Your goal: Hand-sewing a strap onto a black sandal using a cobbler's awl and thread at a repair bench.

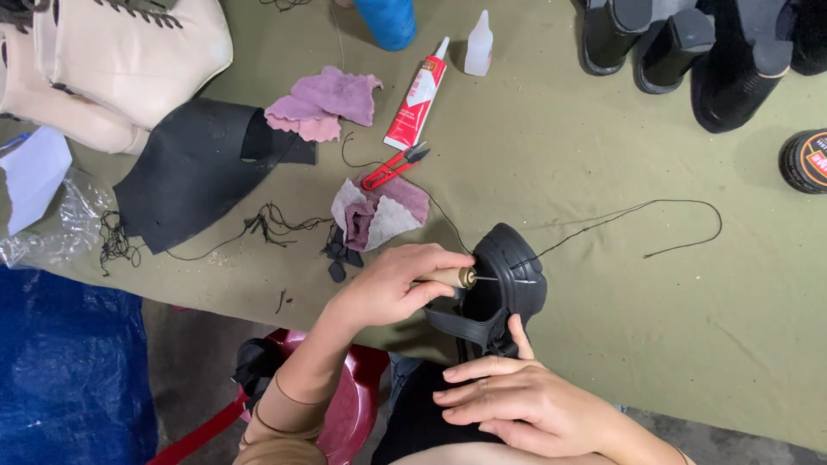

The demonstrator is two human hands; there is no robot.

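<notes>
A black sandal [515, 274] stands on edge at the near edge of the olive-green table cloth [603, 284]. My left hand [392, 286] grips an awl by its wooden handle [448, 277], and the metal point is pushed into the sandal's sole. My right hand [517, 403] lies below the sandal with its fingers stretched out, its thumb pressed up against the black straps [469, 327]. A black thread [637, 209] runs from the sole out to the right across the cloth.
Red thread snips [394, 166], a glue tube [416, 95], a small white bottle [479, 45] and pink cloths [326, 102] lie beyond. A black leather piece [194, 168] and cream boots [112, 60] are at left, black boots [689, 43] and a round tin [805, 161] at right. A red stool [345, 405] is below.
</notes>
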